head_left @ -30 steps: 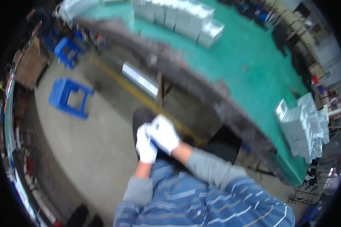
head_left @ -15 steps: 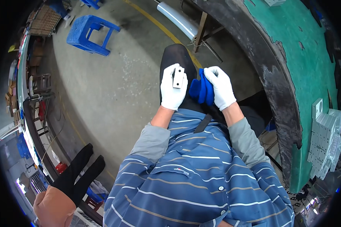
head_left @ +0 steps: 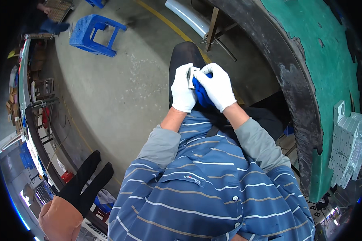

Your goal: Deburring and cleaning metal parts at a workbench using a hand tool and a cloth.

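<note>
My left hand (head_left: 182,89), in a white glove, grips a small silvery metal block (head_left: 191,81) above my lap. Part of the block is covered by the fingers of both hands. My right hand (head_left: 217,86), also white-gloved, pinches a blue cloth (head_left: 202,93) and presses it against the block's right side. The lower part of the cloth hangs between the two hands. On the block's face, the holes are mostly hidden now.
A green-topped workbench (head_left: 330,52) with a dark edge curves along my right, bearing stacked metal blocks (head_left: 344,144). On the floor stand a blue plastic stool (head_left: 93,35) and a stand holding a pale roll (head_left: 188,16). Another person (head_left: 64,215) is at lower left.
My right hand has moved left with the blue cloth and now meets the metal block in my left hand. The block has turned somewhat. A person has come further into view at upper left.
</note>
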Action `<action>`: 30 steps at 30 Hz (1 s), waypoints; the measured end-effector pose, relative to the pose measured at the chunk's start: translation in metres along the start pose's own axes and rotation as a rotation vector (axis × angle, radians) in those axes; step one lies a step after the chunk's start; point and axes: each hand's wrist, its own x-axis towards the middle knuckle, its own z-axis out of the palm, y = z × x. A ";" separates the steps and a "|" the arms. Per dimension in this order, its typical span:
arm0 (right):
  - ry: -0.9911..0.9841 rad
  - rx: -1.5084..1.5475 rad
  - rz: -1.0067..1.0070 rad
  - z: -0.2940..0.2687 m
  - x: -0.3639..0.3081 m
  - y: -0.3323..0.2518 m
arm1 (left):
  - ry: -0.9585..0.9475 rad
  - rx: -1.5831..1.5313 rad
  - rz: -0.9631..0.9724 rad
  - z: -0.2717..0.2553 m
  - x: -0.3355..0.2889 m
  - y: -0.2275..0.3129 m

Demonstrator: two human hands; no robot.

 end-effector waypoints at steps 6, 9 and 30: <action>0.068 0.087 0.125 0.010 -0.021 0.003 | 0.024 -0.020 -0.039 0.004 0.001 -0.002; 0.112 0.068 -0.111 0.008 -0.030 0.010 | 0.026 -0.229 -0.234 0.003 0.005 0.000; 0.110 0.281 0.049 -0.057 0.002 -0.022 | -0.334 -1.629 -0.564 -0.031 0.040 0.020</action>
